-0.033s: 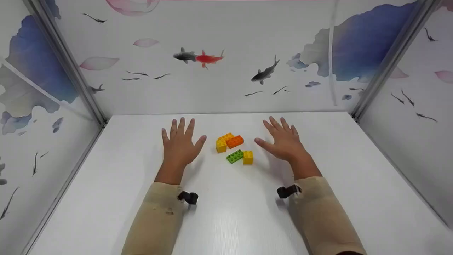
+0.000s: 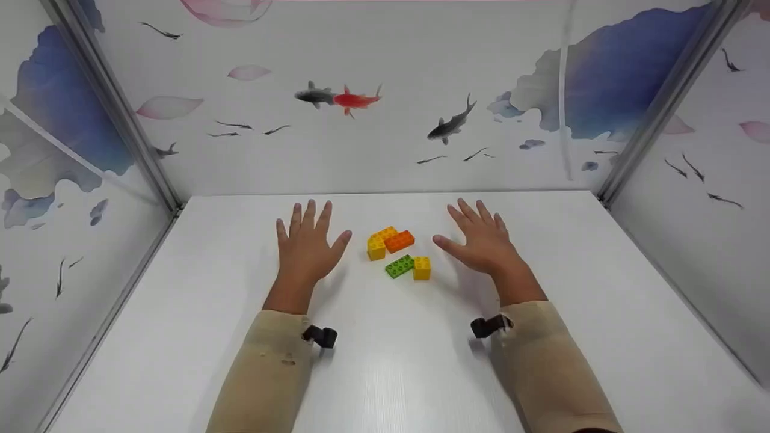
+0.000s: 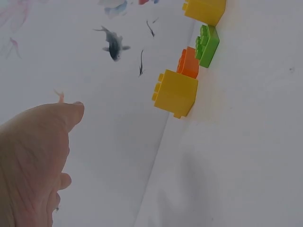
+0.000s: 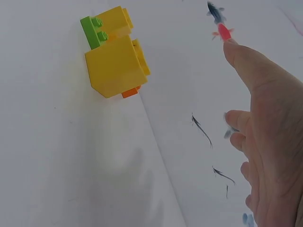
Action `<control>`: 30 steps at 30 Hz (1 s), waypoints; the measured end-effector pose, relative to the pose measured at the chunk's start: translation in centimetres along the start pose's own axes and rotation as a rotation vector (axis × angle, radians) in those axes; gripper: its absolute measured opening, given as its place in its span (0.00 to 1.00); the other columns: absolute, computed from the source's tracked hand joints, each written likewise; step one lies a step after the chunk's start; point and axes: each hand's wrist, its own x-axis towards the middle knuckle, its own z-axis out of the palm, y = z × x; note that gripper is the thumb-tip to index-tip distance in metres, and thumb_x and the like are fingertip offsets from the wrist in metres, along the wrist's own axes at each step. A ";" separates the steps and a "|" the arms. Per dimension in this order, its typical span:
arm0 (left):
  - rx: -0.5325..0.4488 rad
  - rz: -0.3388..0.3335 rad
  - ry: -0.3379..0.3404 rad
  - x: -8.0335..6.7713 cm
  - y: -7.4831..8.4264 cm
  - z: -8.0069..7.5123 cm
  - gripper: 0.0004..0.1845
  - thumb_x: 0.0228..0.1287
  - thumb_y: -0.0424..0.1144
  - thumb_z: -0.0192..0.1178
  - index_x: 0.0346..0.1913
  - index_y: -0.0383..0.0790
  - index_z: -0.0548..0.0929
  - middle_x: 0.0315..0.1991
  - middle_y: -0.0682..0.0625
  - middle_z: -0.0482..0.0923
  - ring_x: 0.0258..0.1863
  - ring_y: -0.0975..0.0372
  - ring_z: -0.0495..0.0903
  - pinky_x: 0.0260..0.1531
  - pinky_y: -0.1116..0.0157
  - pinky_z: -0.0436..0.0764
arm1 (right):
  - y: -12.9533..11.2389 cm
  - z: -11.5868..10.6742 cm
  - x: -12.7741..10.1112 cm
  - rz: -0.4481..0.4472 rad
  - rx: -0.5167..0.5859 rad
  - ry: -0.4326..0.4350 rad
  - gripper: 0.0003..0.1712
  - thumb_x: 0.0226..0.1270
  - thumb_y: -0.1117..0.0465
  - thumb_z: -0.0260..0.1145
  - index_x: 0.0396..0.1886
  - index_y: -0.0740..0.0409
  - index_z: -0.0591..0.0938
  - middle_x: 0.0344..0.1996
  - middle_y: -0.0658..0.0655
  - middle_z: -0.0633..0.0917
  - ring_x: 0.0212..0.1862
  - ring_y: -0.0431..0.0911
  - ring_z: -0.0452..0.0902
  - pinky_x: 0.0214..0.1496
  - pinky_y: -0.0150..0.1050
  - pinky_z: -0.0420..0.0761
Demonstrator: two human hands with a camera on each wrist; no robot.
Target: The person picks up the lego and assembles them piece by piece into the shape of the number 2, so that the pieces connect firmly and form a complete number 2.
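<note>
Grip empty: left hand [image 2: 305,252] and right hand [image 2: 481,245] both spread wide

From my seat I've got a yellow block [image 2: 376,249], half-hidden yellow brick [image 2: 384,232] and orange brick [image 2: 399,241] bunched together on the smooth white table [image 2: 373,373], with a green brick [image 2: 400,266] and second yellow block [image 2: 421,269] just nearer me. All boxy, plastic-looking, round studs. Grip's fully relaxed, fingers fanned, one hand either side and apart from every brick. Head cam gives me the studded tops; right wrist cam gets the second yellow block's plain side, with only a bit of orange poking out behind.
</note>
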 end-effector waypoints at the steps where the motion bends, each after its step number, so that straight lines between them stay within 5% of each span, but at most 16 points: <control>1: 0.001 0.001 -0.005 0.0 0.0 0.0 0.46 0.78 0.73 0.43 0.89 0.57 0.46 0.90 0.44 0.41 0.90 0.44 0.37 0.84 0.32 0.38 | 0.0 0.0 0.0 0.001 0.004 -0.003 0.61 0.66 0.11 0.43 0.90 0.36 0.48 0.90 0.50 0.42 0.90 0.58 0.29 0.88 0.67 0.30; 13: -0.001 0.022 -0.040 -0.3 1.5 0.4 0.48 0.76 0.74 0.46 0.89 0.59 0.45 0.90 0.46 0.42 0.90 0.46 0.37 0.84 0.32 0.37 | -0.7 0.0 -0.2 -0.037 0.031 -0.036 0.61 0.65 0.11 0.46 0.89 0.35 0.49 0.90 0.47 0.43 0.91 0.56 0.30 0.89 0.66 0.35; 19: 0.004 0.074 -0.050 -0.9 3.3 0.8 0.50 0.72 0.75 0.51 0.88 0.61 0.46 0.90 0.47 0.43 0.90 0.47 0.39 0.84 0.33 0.39 | -1.4 0.1 -0.6 -0.065 0.033 -0.042 0.59 0.67 0.17 0.56 0.89 0.35 0.51 0.90 0.46 0.45 0.91 0.56 0.32 0.89 0.66 0.39; 24: -0.017 0.169 -0.084 -1.8 5.5 1.0 0.53 0.67 0.76 0.58 0.88 0.63 0.49 0.90 0.50 0.46 0.90 0.48 0.42 0.86 0.36 0.43 | -1.7 0.2 -0.8 -0.065 0.028 -0.057 0.59 0.65 0.17 0.59 0.89 0.33 0.52 0.90 0.45 0.46 0.91 0.55 0.33 0.87 0.70 0.44; 30: -0.124 0.273 -0.104 -2.5 7.5 1.7 0.52 0.64 0.72 0.67 0.86 0.61 0.59 0.83 0.51 0.62 0.84 0.51 0.59 0.84 0.42 0.59 | -1.5 0.5 -0.8 -0.081 0.117 -0.093 0.59 0.64 0.22 0.67 0.88 0.34 0.55 0.89 0.45 0.51 0.91 0.55 0.37 0.85 0.72 0.48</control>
